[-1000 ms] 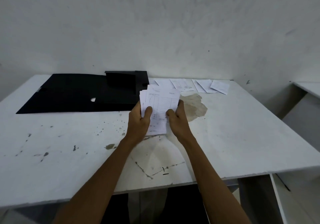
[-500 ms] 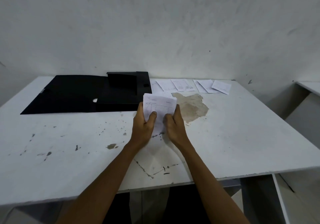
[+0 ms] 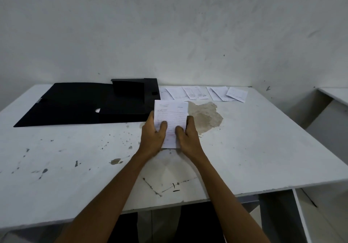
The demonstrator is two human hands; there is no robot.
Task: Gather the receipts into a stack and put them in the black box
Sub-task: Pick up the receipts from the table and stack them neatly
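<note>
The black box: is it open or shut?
Open. The black box lies with its lid spread flat to the left on the table, its inside exposed.

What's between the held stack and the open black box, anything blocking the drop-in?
Nothing visible. The stack of receipts, held by the left hand and right hand, sits just right of the black box, which lies open. Loose receipts lie behind, off that path.

white table (image 3: pixel 263 148), stained and chipped | black box (image 3: pixel 84 105) lies open at back left | loose receipts (image 3: pixel 205 93) in a row at back right
</note>
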